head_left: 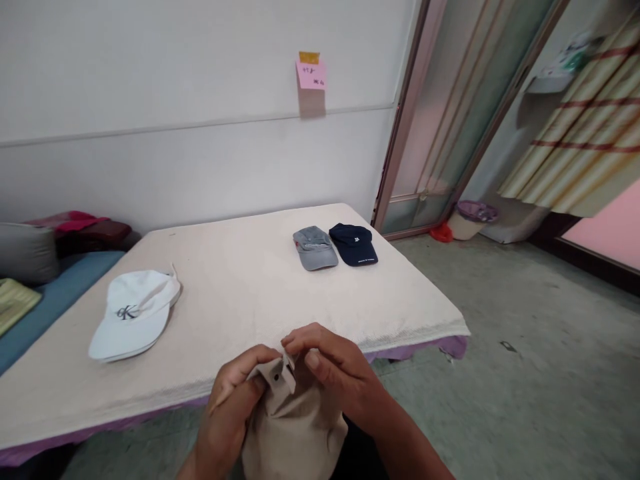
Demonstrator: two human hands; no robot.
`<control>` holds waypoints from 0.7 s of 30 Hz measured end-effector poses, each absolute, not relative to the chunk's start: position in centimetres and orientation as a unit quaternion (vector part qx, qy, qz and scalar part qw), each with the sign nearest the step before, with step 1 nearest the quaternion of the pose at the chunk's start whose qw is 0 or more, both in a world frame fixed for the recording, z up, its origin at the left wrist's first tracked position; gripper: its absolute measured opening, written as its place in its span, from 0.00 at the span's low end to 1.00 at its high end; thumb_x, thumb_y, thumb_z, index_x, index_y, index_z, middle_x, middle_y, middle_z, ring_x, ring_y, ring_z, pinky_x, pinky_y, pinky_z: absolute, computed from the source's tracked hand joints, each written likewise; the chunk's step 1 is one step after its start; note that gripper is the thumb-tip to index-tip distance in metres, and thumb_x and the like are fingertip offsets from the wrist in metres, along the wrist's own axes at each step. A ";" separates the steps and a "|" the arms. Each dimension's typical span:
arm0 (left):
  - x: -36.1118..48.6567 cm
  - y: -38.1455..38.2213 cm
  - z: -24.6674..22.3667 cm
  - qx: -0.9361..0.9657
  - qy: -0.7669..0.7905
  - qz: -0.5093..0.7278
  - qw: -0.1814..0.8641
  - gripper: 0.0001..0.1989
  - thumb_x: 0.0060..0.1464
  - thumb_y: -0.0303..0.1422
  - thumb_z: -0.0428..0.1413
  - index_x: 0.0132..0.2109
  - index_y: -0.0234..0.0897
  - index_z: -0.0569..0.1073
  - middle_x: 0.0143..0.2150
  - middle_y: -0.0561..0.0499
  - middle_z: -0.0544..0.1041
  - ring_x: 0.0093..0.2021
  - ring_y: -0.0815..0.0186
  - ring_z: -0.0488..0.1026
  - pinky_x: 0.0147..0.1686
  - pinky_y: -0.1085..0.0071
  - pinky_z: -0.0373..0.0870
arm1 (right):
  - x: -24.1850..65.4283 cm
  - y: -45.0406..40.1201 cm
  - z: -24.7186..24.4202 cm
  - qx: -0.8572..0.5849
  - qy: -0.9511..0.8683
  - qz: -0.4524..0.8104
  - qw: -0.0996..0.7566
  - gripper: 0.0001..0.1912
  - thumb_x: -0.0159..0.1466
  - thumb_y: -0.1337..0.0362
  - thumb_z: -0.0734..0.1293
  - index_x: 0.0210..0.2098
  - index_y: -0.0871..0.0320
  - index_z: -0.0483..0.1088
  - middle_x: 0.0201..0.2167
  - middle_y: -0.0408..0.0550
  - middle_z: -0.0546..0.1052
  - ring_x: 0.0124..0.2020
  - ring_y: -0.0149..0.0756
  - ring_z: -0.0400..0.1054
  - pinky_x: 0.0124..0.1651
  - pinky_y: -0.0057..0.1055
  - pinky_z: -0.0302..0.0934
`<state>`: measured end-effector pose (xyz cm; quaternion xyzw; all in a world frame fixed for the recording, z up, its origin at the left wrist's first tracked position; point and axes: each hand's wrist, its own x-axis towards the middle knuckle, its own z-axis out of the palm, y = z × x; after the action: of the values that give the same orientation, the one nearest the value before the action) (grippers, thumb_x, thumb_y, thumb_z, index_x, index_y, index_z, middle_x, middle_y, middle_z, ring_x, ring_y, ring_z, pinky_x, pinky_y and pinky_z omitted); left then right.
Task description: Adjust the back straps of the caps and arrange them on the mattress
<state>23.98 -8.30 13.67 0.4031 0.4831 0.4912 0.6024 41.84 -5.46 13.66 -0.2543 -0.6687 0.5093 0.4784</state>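
A beige cap [295, 437] is held up in front of the table's near edge, its strap end [287, 379] at the top. My left hand [233, 393] is closed on the cap's left side, thumb pressing on the fabric near a small dark eyelet. My right hand [340, 370] curls round the cap's right side, with fingertips and thumb by the strap. What lies under the fingers is hidden. A white cap [135, 313] with dark letters rests on the table to the left. Farther back, a grey cap [315, 247] sits beside a navy cap [354, 244].
A cream cloth covers the table [240, 273], with purple fabric below its edge. To the left are a grey cushion [25, 253] and a blue surface [75, 283]. A pink note [311, 75] is taped to the wall. Beyond the table, a bin [470, 220] stands on the floor.
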 end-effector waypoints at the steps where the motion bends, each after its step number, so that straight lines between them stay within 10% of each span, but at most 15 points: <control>1: 24.0 -8.3 14.0 0.387 0.480 0.491 0.616 0.08 0.45 0.31 0.57 0.35 0.36 0.76 0.27 0.52 0.74 0.27 0.68 0.67 0.28 0.75 0.63 | 41.9 -5.3 13.9 -0.253 -0.681 0.512 0.459 0.12 0.65 0.62 0.58 0.43 0.56 0.69 0.40 0.48 0.72 0.42 0.35 0.65 0.46 0.33 0.57; 13: 26.7 -8.8 18.1 0.322 0.466 0.487 0.665 0.07 0.41 0.31 0.55 0.22 0.32 0.73 0.18 0.50 0.70 0.20 0.69 0.64 0.21 0.75 0.59 | 42.3 -4.6 14.2 -0.168 -0.576 0.717 0.355 0.13 0.60 0.57 0.63 0.31 0.63 0.68 0.21 0.39 0.64 0.19 0.22 0.50 0.22 0.22 0.45; 21: 26.3 -8.6 16.9 0.242 0.415 0.509 0.715 0.05 0.40 0.27 0.55 0.20 0.33 0.69 0.17 0.54 0.65 0.18 0.74 0.60 0.18 0.78 0.55 | 41.8 -3.8 10.8 -0.206 -0.409 0.779 0.428 0.09 0.55 0.63 0.69 0.28 0.60 0.64 0.15 0.38 0.66 0.16 0.25 0.58 0.23 0.24 0.51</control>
<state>26.34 -8.62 16.91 0.2417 0.4149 0.5085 0.7147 41.80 -3.81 10.78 -0.2064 -0.4087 0.7791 0.4281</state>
